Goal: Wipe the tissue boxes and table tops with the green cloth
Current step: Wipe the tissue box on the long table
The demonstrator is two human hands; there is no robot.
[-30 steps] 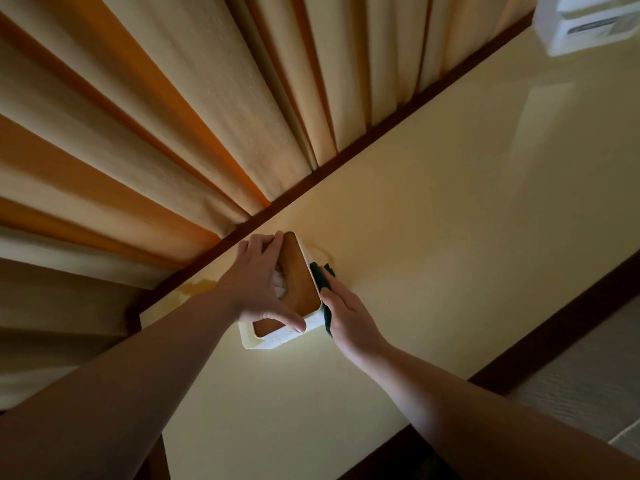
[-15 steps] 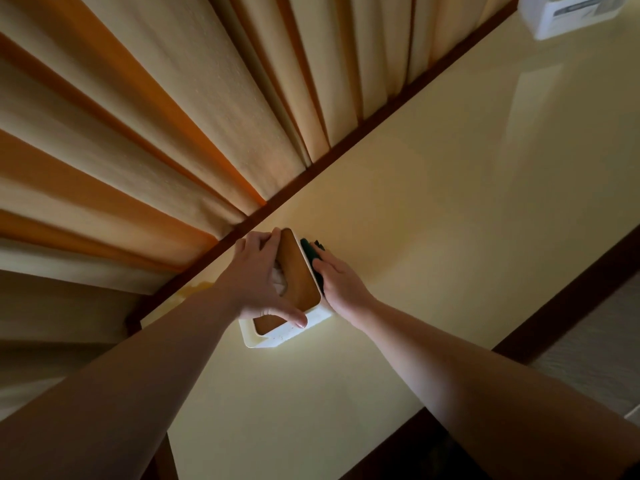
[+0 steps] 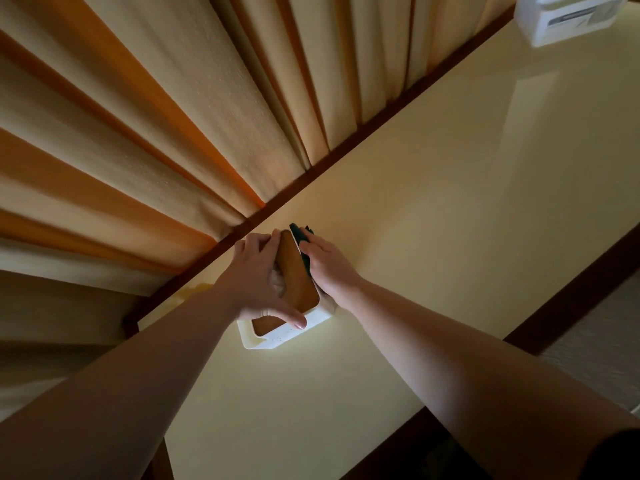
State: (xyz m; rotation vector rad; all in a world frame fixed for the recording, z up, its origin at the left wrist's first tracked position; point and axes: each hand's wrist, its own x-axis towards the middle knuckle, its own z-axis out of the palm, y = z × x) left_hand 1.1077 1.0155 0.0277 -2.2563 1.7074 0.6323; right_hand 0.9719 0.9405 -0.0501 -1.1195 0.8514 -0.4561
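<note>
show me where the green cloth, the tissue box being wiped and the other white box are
green cloth (image 3: pixel 297 231), head view, dark corner showing past the right fingertips
tissue box (image 3: pixel 300 284), head view, brown top panel
other white box (image 3: pixel 568 20), head view, front face at the table's far end

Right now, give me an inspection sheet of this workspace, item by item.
Surface: glossy cream table top with a dark wood edge, in dim light.
Job's things: white tissue box with a brown top panel, tissue showing at its opening; green cloth against the box's right side.
Clutter: a second white box at the table's far end, partly out of frame.
Hands: left hand grips the tissue box from above; right hand presses the green cloth flat to the box's side.
Cables: nothing seen.
Surroundings: pleated beige and orange curtain along the table's far edge; floor strip at right.
</note>
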